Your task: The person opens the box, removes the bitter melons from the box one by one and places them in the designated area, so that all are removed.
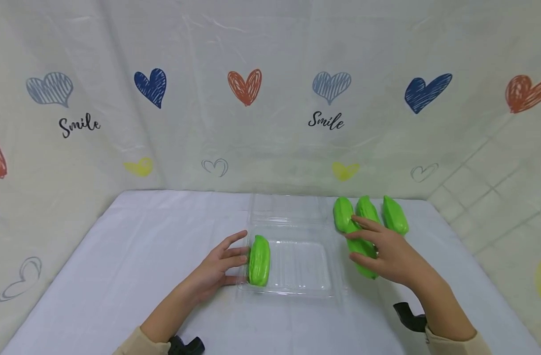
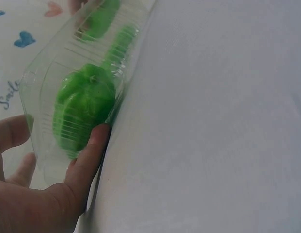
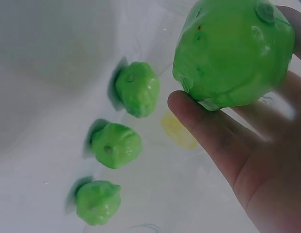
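Observation:
A clear plastic box (image 1: 299, 266) with its lid folded back lies mid-table, and one green ridged cucumber-shaped vegetable (image 1: 259, 261) lies along its left side. My left hand (image 1: 217, 266) rests against the box's left wall, fingers spread and thumb (image 2: 87, 160) touching the plastic low down. To the right of the box, my right hand (image 1: 386, 249) holds another green ridged vegetable (image 3: 232, 53) between thumb and fingers. Behind that hand lie three more such vegetables, the left one (image 1: 343, 212), the middle one (image 1: 367, 207) and the right one (image 1: 394, 215).
The hinged lid (image 1: 292, 209) extends toward the back edge of the white-covered table (image 1: 155, 236). A pale cloth backdrop (image 1: 270, 39) with printed hearts hangs behind it. Black wrist straps (image 1: 410, 318) show by the sleeves.

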A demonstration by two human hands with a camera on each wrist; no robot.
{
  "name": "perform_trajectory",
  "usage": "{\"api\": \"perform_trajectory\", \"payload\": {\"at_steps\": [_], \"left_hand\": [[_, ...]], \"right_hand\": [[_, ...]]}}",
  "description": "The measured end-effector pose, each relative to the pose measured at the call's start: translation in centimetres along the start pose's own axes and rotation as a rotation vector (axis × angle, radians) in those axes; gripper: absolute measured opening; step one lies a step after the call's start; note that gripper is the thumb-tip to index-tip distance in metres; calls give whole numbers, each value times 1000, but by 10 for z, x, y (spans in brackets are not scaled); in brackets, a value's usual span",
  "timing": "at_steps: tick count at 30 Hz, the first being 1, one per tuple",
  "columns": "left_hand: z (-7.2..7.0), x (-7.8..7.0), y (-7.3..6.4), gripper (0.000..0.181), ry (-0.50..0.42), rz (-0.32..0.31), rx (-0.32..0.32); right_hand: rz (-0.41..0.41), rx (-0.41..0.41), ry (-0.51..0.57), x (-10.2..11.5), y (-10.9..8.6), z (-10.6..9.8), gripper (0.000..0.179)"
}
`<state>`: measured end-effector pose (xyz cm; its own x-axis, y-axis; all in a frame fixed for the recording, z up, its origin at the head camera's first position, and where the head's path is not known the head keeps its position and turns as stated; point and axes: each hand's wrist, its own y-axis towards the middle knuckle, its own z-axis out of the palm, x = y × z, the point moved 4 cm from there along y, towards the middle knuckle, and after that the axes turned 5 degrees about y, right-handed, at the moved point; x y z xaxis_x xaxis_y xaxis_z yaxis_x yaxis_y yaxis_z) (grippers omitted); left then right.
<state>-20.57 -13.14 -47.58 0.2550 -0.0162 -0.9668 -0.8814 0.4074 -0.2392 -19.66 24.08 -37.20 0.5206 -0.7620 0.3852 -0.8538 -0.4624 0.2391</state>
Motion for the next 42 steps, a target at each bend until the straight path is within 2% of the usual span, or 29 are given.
{"api": "perform_trajectory", "payload": {"at_steps": [17, 42], "left_hand": [[-1, -1, 2, 69, 4, 14, 1], [0, 1, 1, 71, -11, 6, 6]], "right_hand": [[43, 17, -18, -24, -6, 4, 33], [70, 21, -4, -39, -5, 12, 34]]}}
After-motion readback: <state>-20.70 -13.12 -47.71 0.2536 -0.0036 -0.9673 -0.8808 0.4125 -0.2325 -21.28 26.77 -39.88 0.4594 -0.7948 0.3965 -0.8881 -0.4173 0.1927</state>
